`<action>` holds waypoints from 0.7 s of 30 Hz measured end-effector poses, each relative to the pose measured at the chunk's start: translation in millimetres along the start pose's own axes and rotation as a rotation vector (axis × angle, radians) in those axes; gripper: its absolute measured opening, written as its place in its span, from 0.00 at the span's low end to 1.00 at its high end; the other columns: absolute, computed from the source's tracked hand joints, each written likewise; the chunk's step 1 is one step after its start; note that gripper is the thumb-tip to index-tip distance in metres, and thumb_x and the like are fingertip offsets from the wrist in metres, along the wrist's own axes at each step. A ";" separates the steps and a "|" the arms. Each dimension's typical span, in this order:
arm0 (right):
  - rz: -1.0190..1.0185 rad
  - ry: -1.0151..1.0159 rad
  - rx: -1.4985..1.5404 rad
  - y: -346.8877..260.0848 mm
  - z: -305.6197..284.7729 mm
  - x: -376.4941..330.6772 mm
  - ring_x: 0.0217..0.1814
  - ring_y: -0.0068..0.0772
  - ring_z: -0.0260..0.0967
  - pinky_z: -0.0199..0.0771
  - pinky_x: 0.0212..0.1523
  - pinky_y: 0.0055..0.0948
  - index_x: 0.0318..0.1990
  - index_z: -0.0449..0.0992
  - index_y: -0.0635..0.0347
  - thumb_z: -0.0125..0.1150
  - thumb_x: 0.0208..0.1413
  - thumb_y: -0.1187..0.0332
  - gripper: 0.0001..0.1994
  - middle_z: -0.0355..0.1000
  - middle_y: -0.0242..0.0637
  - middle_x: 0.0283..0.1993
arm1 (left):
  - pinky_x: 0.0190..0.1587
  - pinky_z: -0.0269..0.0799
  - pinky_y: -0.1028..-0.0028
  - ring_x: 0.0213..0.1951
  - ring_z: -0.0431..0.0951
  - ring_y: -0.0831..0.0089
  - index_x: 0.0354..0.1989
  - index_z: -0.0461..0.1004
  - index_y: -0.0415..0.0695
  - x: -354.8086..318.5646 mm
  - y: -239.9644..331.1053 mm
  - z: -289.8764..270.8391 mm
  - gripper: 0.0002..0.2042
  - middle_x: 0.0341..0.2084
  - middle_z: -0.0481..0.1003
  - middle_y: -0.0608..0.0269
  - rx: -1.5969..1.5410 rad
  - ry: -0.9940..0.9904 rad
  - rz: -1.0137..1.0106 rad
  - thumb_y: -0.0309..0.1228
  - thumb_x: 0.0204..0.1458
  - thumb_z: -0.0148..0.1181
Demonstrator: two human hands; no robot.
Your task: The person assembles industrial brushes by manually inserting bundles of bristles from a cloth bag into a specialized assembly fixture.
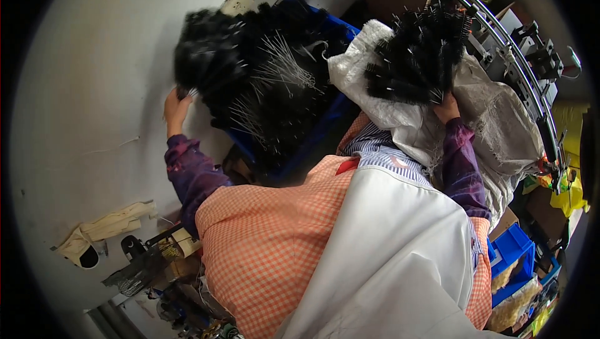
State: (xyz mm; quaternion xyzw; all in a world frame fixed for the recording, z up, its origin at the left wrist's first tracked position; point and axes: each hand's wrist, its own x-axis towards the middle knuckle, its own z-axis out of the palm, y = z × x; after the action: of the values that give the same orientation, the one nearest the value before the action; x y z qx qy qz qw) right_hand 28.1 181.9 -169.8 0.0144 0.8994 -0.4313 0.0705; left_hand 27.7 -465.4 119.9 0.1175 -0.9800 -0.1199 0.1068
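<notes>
In the head view, I note the left hand (177, 112) closed on the wire ends of a bundle of black brushes (209, 51); its long axis rises from the fingers, leaning slightly right, though blur leaves the exact tilt uncertain. The right hand (446, 109) grips the base of a second bundle (415, 57), which fans up and leftward against a white sack (356, 60). The blue crate (319, 131) of brushes sits between the hands, nearer the left.
</notes>
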 end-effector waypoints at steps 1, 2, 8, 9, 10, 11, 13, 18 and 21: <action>-0.001 -0.001 0.001 3.8 1.1 0.8 0.46 0.53 0.67 0.67 0.46 0.38 0.59 0.46 0.62 0.58 0.38 0.71 0.38 0.68 0.54 0.44 | 0.27 0.64 0.75 0.22 0.70 0.73 0.24 0.70 0.36 -6.5 -12.3 -13.4 0.10 0.17 0.71 0.59 -0.095 -0.070 -0.151 0.31 0.36 0.55; 0.025 0.002 -0.031 11.7 1.6 3.0 0.47 0.52 0.67 0.67 0.46 0.38 0.59 0.47 0.62 0.59 0.39 0.70 0.38 0.68 0.54 0.44 | 0.27 0.63 0.75 0.22 0.70 0.74 0.23 0.70 0.36 -9.6 -23.4 -23.5 0.08 0.18 0.71 0.60 -0.189 -0.139 -0.305 0.29 0.36 0.54; 0.029 0.000 -0.030 10.5 -2.5 -0.1 0.49 0.52 0.66 0.67 0.47 0.38 0.60 0.47 0.60 0.59 0.40 0.69 0.37 0.68 0.54 0.45 | 0.40 0.62 0.68 0.23 0.62 0.72 0.34 0.64 0.37 -47.2 0.1 -16.6 0.12 0.18 0.61 0.67 -1.421 -0.234 -0.484 0.28 0.39 0.46; 0.027 0.029 -0.050 7.7 -4.0 0.6 0.49 0.51 0.66 0.67 0.47 0.39 0.60 0.47 0.60 0.58 0.40 0.69 0.38 0.69 0.54 0.44 | 0.43 0.63 0.67 0.24 0.63 0.72 0.35 0.63 0.39 -55.5 21.6 -8.5 0.13 0.17 0.60 0.67 -1.495 -0.272 -0.444 0.28 0.38 0.46; 0.013 0.045 -0.100 9.6 -2.8 2.7 0.49 0.52 0.66 0.66 0.47 0.39 0.60 0.45 0.65 0.57 0.39 0.70 0.39 0.68 0.55 0.44 | 0.44 0.64 0.66 0.23 0.63 0.72 0.35 0.62 0.40 -63.1 35.8 3.7 0.13 0.17 0.59 0.68 -1.670 -0.355 -0.423 0.29 0.37 0.46; 0.019 0.055 -0.104 14.8 -0.1 7.1 0.49 0.52 0.66 0.66 0.47 0.39 0.60 0.45 0.65 0.57 0.39 0.70 0.39 0.68 0.55 0.44 | 0.43 0.66 0.66 0.23 0.62 0.73 0.34 0.61 0.41 -67.4 56.6 16.7 0.14 0.16 0.59 0.68 -1.737 -0.416 -0.370 0.29 0.35 0.47; 0.003 -0.034 -0.206 12.3 -0.4 13.5 0.48 0.53 0.65 0.66 0.46 0.40 0.60 0.43 0.71 0.55 0.38 0.71 0.40 0.68 0.58 0.44 | 0.41 0.68 0.64 0.22 0.63 0.73 0.35 0.62 0.41 -77.1 91.3 38.7 0.16 0.16 0.59 0.69 -1.841 -0.506 -0.344 0.32 0.34 0.47; 0.008 0.030 -0.203 10.8 3.9 14.5 0.47 0.55 0.65 0.66 0.45 0.42 0.59 0.43 0.74 0.54 0.36 0.73 0.39 0.68 0.61 0.41 | 0.41 0.68 0.64 0.25 0.64 0.71 0.38 0.64 0.38 -74.8 171.1 74.5 0.15 0.18 0.62 0.67 -1.910 -0.713 -0.328 0.31 0.40 0.45; 0.037 0.030 -0.196 -11.4 2.8 15.7 0.46 0.55 0.66 0.66 0.45 0.42 0.58 0.45 0.73 0.54 0.36 0.72 0.38 0.68 0.62 0.40 | 0.41 0.68 0.65 0.25 0.65 0.72 0.38 0.63 0.38 -74.2 205.8 84.6 0.14 0.19 0.63 0.67 -1.825 -0.744 -0.377 0.31 0.41 0.45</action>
State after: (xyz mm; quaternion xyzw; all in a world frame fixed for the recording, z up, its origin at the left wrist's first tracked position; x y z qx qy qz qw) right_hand 11.9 172.0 -164.9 0.0305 0.9378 -0.3394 0.0661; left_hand 36.0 -234.4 79.7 0.0990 -0.4495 -0.8698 -0.1780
